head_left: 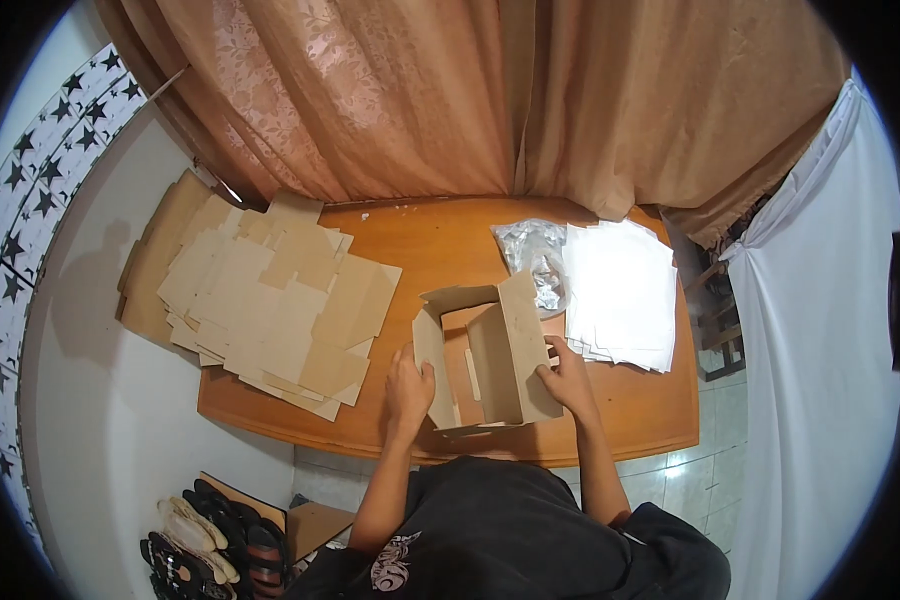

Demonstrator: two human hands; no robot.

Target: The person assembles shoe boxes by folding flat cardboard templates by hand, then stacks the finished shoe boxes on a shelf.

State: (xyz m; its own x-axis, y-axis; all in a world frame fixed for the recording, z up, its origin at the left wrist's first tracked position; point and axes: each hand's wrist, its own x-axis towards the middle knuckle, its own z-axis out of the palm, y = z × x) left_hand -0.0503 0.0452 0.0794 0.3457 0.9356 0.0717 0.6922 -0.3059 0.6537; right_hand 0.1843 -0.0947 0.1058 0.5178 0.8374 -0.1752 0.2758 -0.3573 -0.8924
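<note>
Half-folded cardboard box [490,355], near edge of tabletop [440,240]: left hand [408,385] fingers clamped on its left wall, right hand [567,378] fingers clamped on its right flap. Flat cardboard blanks [270,305] left; white sheets [620,290] right.

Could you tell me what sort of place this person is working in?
Probably a room in a home used for packing work: a wooden table pushed against a curtain, a stack of flat cardboard box blanks, and sandals on the tiled floor.
</note>
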